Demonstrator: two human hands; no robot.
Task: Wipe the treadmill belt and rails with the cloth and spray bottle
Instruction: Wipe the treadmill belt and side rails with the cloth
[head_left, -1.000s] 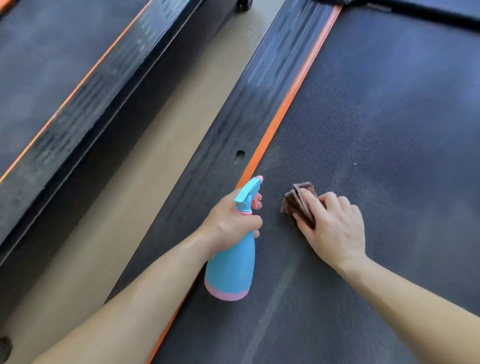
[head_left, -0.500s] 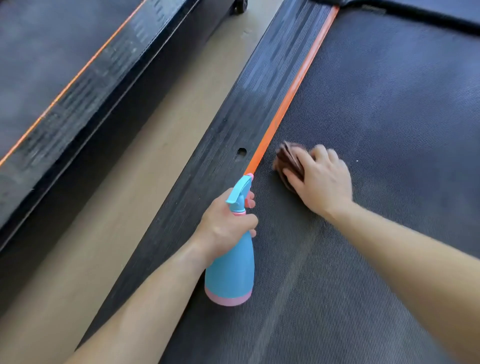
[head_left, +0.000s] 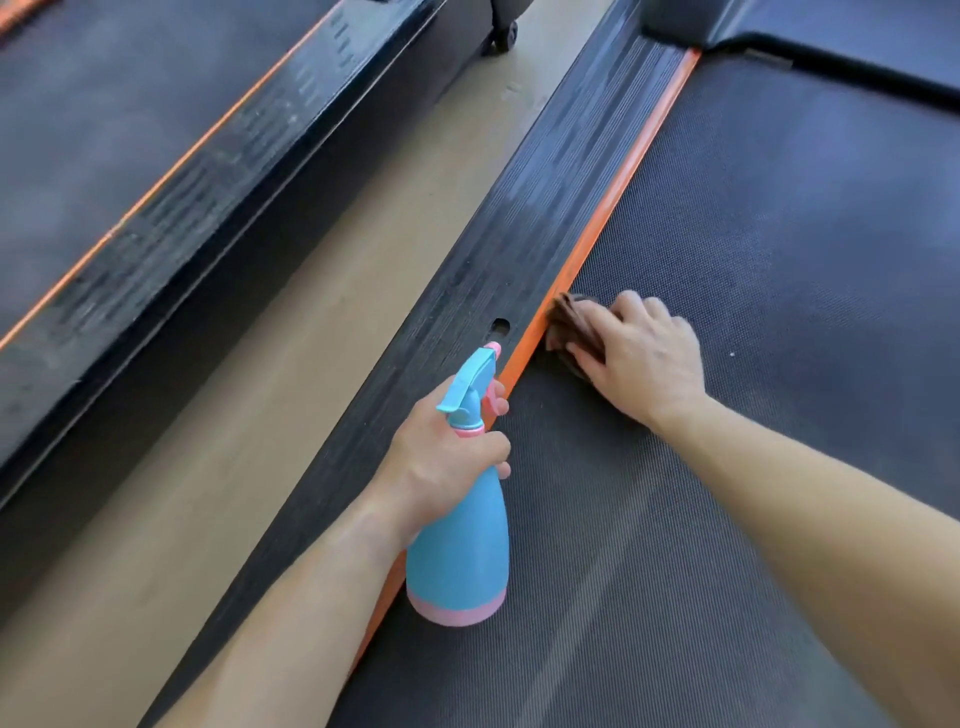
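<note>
Cloth (head_left: 565, 323) mostly hidden under right hand (head_left: 644, 358) — only blurred brown folds show.

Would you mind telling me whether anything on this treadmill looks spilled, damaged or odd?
Nothing looks spilled or broken. Only a white speck lies on the belt, to the right of the right hand, and pale streaks run along the belt near the bottle.

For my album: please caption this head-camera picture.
Treadmill cleaning: right hand holds a brown cloth on the belt beside the orange strip; left hand grips a blue spray bottle.
</note>
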